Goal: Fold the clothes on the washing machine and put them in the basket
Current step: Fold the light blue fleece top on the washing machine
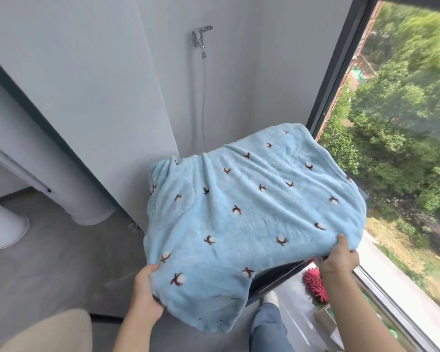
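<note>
So the pale blue fleecy garment with little brown-and-white cotton-flower prints is spread right over the top of the washing machine, covering nearly all of it; only a dark strip of the machine's front edge shows under the near hem. It stretches away from the person, and its long axis looks to run from near-left to far-right, toward the window. Both hands are on the near edge. The left hand grips the near-left corner, where the cloth hangs off the machine's front, fingers curled under and thumb on top. The right hand pinches the near-right edge, thumb over the fabric and the rest of the fingers hidden beneath. So the whole garment sits ahead of and between the hands, and neither is really nearer since both already have it. My guess is the next bit is a fold away from the body, near edge carried over to the far edge by the wall, with both hands lifting evenly so it doesn't skew. A bit of beige stuff shows at the bottom left, maybe the basket, honestly can't tell. There's a pink fluffy duster thing on the sill by the right hand.
</note>
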The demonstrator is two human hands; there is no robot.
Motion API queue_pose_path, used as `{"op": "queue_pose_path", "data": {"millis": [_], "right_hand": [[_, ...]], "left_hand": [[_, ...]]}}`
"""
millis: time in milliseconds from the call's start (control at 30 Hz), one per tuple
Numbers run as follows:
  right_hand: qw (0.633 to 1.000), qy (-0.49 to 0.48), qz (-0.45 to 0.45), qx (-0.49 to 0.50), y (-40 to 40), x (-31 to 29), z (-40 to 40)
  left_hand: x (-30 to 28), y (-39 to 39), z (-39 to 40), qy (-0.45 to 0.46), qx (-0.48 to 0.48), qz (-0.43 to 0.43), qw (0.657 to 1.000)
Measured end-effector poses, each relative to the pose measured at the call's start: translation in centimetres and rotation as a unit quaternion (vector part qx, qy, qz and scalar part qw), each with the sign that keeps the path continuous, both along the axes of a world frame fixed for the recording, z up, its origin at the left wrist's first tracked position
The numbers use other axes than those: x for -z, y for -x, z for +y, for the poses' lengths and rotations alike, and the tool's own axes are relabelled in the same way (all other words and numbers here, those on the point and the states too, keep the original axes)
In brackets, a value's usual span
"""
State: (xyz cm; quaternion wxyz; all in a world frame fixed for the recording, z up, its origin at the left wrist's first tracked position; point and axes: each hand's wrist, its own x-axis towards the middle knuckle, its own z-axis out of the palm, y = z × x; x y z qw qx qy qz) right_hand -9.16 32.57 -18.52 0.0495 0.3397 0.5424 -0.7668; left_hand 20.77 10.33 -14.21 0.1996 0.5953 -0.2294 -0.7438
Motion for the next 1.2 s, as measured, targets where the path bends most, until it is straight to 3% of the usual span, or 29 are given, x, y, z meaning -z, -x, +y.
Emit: {"op": "queue_pose_path", "data": {"millis": [133, 333, 400, 467, 533, 600, 633, 700, 733, 767, 933, 1033, 1133, 1200], "right_hand": [[0.997, -0.042, 0.058, 0.001, 2.7, -2.2, -0.3], [0.988, -0.106, 0.105, -0.025, 8.6, -5.8, -4.3], [0.990, -0.071, 0.088, -0.088, 10.7, -6.1, -6.0], [0.979, -0.016, 0.048, -0.195, 12.1, -6.2, -7.6], [0.961, 0.006, 0.020, -0.275, 13.5, -5.3, -8.4], [0.952, -0.023, 0.039, -0.303, 13.4, -4.6, -8.2], [0.951, -0.057, 0.061, -0.297, 13.2, -4.2, -7.8], [0.949, -0.141, 0.103, -0.263, 11.4, -3.9, -6.3], [0.947, -0.178, 0.111, -0.244, 10.4, -3.7, -5.5], [0.946, -0.202, 0.113, -0.227, 9.4, -3.5, -4.6], [0.946, -0.210, 0.008, -0.248, 8.5, -2.4, -1.3], [0.940, -0.213, -0.046, -0.263, 9.3, -1.5, -0.1], [0.955, -0.211, -0.009, -0.209, 10.1, -2.0, -0.3], [0.966, -0.200, 0.037, -0.156, 11.1, -3.4, -1.1]], "left_hand": [[-2.6, 0.4, -1.5, -0.029, 0.010, 0.062, 0.998], [-5.1, 5.6, -6.2, 0.041, -0.054, 0.169, 0.983], [-5.6, 7.6, -7.9, 0.027, -0.100, 0.199, 0.975], [-4.7, 9.4, -8.9, 0.031, -0.131, 0.175, 0.975], [-3.2, 10.6, -9.1, 0.061, -0.075, 0.138, 0.986], [-1.6, 11.1, -8.4, 0.149, 0.070, -0.022, 0.986], [-0.9, 11.6, -8.0, 0.224, 0.152, -0.142, 0.952], [0.6, 11.7, -7.4, 0.340, 0.275, -0.348, 0.829], [1.3, 11.8, -7.2, 0.365, 0.309, -0.397, 0.783], [1.0, 12.1, -6.5, 0.363, 0.316, -0.412, 0.774], [0.8, 12.5, -7.2, 0.350, 0.285, -0.369, 0.813], [-0.3, 13.0, -7.8, 0.291, 0.245, -0.304, 0.873], [-2.5, 13.4, -7.2, 0.184, 0.192, -0.177, 0.948], [-4.2, 14.0, -7.5, 0.137, 0.160, -0.077, 0.975]]}}
